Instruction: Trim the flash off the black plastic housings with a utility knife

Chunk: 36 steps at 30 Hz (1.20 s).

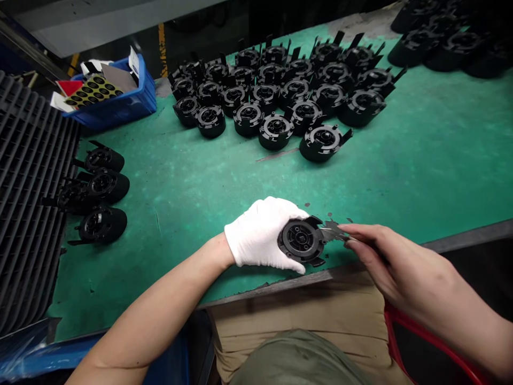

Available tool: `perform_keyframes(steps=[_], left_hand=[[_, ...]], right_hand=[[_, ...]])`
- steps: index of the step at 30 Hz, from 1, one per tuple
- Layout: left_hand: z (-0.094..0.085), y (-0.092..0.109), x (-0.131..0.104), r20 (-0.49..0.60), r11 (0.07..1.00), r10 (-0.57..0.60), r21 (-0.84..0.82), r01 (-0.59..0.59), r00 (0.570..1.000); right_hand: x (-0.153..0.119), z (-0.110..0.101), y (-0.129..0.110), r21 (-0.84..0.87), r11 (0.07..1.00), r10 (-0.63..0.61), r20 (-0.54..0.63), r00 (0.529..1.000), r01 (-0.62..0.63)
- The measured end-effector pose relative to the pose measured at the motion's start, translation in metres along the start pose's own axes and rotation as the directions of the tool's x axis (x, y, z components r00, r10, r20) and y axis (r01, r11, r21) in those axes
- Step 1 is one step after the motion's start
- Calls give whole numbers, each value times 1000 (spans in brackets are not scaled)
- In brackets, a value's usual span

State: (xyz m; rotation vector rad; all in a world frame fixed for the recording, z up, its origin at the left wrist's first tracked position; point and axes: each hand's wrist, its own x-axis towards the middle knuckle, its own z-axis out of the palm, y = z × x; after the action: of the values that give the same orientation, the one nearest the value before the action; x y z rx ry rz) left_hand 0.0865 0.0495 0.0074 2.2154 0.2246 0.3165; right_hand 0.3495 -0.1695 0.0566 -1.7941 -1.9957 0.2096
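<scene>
My left hand [266, 235], in a white glove, is wrapped round the left side of a round black plastic part [302, 240] near the table's front edge. The part's ringed face is turned up towards me, and tabs stick out from its rim. My bare right hand [377, 248] pinches a thin metal tool [334, 231] between thumb and fingers. The tool's tip lies at or close to the right rim of the black part; whether they touch I cannot tell.
Rows of similar black parts [276, 131] stand at the back of the green table [200, 182], with more at the far right. Several lie at the left [103, 224] beside a grey ribbed rack [32, 203]. A blue bin [116, 109] holds sticker sheets [94, 90].
</scene>
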Motion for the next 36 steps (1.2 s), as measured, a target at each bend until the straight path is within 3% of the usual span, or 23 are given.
perform_keyframes(steps=[5, 8, 11, 16, 26, 36], left_hand=[[2, -3, -1, -40, 1000, 10, -8, -11, 999], [2, -2, -3, -11, 1000, 3, -25, -3, 1000], [3, -2, -4, -32, 1000, 0, 0, 0, 999], [4, -3, -4, -16, 999, 18, 46, -17, 1000], [2, -3, -4, -15, 1000, 29, 10, -29, 999], [0, -5, -4, -15, 999, 12, -48, -13, 1000]], right_hand=[[32, -11, 14, 133, 989, -79, 134, 988, 61], [41, -12, 24, 143, 973, -208, 180, 962, 183], [39, -8, 34, 74, 952, -307, 168, 937, 298], [37, -11, 35, -18, 930, -361, 126, 924, 366], [27, -18, 37, 29, 944, -329, 169, 929, 329], [10, -13, 17, -170, 908, -370, 109, 923, 384]])
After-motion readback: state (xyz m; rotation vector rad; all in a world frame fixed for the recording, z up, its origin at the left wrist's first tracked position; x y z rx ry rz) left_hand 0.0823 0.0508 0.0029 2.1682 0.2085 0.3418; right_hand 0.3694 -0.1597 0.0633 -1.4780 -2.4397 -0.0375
